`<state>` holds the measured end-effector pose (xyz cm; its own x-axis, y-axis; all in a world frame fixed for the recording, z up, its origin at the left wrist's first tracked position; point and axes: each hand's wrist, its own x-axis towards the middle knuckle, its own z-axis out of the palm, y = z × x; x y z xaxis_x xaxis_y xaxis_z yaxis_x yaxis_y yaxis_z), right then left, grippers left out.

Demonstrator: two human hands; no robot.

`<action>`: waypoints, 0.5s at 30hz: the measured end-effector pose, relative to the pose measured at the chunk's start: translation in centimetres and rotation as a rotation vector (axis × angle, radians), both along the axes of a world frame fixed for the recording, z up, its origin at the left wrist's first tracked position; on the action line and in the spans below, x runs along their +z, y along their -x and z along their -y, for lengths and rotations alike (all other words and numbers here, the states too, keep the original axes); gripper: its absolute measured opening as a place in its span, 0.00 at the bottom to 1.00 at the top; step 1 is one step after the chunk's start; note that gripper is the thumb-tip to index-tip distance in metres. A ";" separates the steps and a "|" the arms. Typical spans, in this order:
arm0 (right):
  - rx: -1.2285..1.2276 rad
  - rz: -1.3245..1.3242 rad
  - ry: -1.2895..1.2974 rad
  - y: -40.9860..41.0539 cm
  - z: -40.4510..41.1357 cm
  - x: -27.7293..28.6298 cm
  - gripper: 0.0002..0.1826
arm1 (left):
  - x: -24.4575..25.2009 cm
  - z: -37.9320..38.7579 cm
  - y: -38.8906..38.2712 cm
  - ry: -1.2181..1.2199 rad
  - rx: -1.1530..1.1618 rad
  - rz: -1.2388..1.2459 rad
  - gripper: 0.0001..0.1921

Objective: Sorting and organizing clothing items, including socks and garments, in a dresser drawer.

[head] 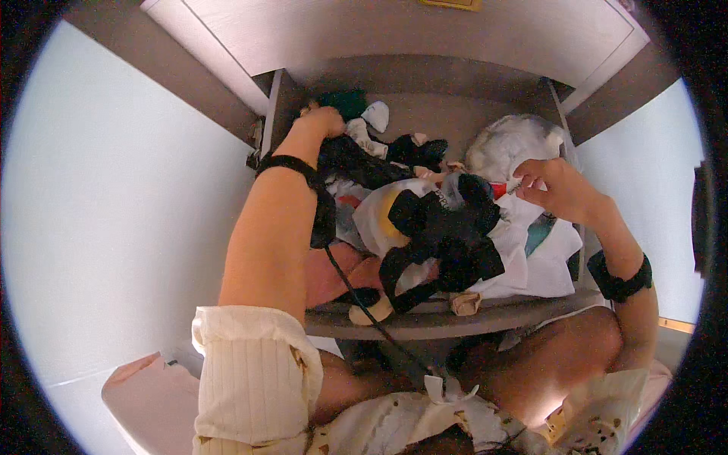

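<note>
An open drawer (455, 330) full of clothing lies before me. Deep in its left back corner, my left hand (323, 122) is at a dark green cloth (344, 103); its fingertips are partly hidden, so its grip is unclear. Black fabric (355, 162) lies just below that hand. My right hand (560, 187) hovers over the drawer's right side with bent fingers, beside a small red and white item (499, 189); whether it pinches this is unclear. White cloth (512, 256) spreads beneath it. A black garment with straps (449, 233) sits on top in the middle.
A clear plastic bag (512, 139) fills the right back. White socks (367, 136), pink fabric (335, 273) and a beige piece (466, 303) at the front edge also lie inside. Above hangs the upper drawer front (421, 34). A black cable (364, 307) runs from my left wristband.
</note>
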<state>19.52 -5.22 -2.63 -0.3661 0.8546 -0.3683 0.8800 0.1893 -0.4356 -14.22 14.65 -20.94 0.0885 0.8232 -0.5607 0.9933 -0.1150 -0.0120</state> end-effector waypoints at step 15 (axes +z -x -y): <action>0.056 -0.124 -0.206 0.8 -0.4 -0.3 0.12 | 9.6 5.0 0.4 -0.700 0.124 0.182 0.09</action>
